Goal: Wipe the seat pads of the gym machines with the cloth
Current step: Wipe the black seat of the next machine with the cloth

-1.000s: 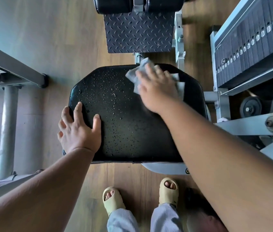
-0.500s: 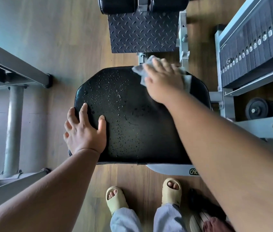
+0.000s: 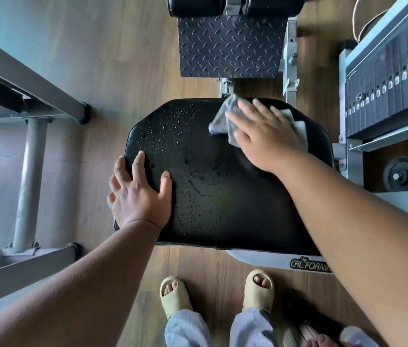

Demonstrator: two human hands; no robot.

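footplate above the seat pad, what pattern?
Dark diamond-tread pattern on the footplate, clearest in the head view.

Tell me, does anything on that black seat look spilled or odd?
Yes. Droplets speckle the left part of the seat pad, with a smeared wet streak near the middle. It looks like spray not yet wiped; the right hand presses the cloth at the far edge.
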